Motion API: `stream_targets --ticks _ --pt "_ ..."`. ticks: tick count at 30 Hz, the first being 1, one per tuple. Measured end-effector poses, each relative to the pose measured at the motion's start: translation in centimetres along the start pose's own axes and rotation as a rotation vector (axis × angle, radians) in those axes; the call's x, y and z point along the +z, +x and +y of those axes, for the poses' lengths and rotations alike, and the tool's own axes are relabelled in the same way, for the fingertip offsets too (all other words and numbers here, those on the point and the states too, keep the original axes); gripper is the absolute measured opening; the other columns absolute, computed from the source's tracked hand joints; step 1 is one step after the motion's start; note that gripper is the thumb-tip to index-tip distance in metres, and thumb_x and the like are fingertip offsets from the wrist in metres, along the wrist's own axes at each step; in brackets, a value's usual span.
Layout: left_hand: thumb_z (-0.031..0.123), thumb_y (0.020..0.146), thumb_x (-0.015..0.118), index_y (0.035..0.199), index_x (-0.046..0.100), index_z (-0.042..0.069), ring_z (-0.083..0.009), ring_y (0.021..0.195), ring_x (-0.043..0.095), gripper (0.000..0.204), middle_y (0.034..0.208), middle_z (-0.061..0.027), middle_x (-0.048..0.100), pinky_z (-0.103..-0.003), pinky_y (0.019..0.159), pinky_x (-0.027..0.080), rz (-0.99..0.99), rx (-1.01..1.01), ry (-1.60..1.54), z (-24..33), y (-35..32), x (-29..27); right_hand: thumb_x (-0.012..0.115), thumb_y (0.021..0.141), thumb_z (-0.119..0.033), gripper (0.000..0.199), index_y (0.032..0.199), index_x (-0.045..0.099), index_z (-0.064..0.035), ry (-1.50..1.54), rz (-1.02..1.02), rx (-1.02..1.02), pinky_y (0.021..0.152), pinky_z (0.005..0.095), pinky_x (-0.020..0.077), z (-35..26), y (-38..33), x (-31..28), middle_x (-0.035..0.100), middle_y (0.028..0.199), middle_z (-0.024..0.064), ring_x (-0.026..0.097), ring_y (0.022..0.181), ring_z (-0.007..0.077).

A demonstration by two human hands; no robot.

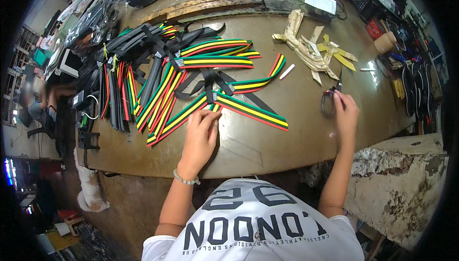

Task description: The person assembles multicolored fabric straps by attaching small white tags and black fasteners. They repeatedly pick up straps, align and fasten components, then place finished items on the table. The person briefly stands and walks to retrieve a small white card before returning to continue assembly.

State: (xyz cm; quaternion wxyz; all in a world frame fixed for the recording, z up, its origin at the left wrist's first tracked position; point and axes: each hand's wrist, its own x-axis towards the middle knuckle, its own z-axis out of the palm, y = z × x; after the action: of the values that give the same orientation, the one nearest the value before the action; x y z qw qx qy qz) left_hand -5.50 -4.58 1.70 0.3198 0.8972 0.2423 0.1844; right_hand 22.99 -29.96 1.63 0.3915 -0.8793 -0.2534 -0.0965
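Observation:
Striped straps in green, yellow, black and red lie in a fanned pile on the table, with black webbing and small grey tags sewn on. My left hand (201, 129) has its fingers curled together at the near end of a short striped strap (216, 108), beside a longer striped strap (253, 111). The fingertips partly hide that end. Off to the right, my right hand (346, 110) pinches a pair of scissors (328, 104). Their dark handle loops hang left of the fingers and the blades point away from me. A white pen (287, 71) lies between the straps and the scissors.
Bundled black and striped straps (117, 96) hang over the left edge of the brown table (306, 136). Cream and yellow strips (311, 48) lie at the far right, near a thread cone (384, 43). Wooden bars (205, 8) and a paper sheet (320, 1) lie farther back.

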Motion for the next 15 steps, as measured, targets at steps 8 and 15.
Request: stream_targets --ticks 8,15 --pt "0.016 0.080 0.072 0.113 0.056 0.002 -0.0346 0.100 0.051 0.038 0.105 -0.0167 0.053 -0.042 0.088 0.043 0.119 0.107 0.281 -4.8 4.5 -1.8 0.060 0.094 -0.016 0.021 0.104 0.063 0.0026 0.728 -0.223 0.342 0.060 0.0220 0.0505 -6.9 -1.2 2.8 0.063 0.082 0.0049 0.057 0.067 0.0078" --pt "0.019 0.087 0.068 0.105 0.057 -0.004 -0.0205 0.075 0.058 0.031 0.088 -0.0124 0.060 -0.032 0.067 0.048 -0.033 0.098 -0.013 -1.1 7.0 -6.0 0.060 0.094 -0.015 0.018 0.100 0.057 0.0023 1.157 -0.474 0.255 0.071 0.0269 0.0530 -11.8 -1.2 4.1 0.065 0.087 0.0104 0.062 0.075 0.0129"
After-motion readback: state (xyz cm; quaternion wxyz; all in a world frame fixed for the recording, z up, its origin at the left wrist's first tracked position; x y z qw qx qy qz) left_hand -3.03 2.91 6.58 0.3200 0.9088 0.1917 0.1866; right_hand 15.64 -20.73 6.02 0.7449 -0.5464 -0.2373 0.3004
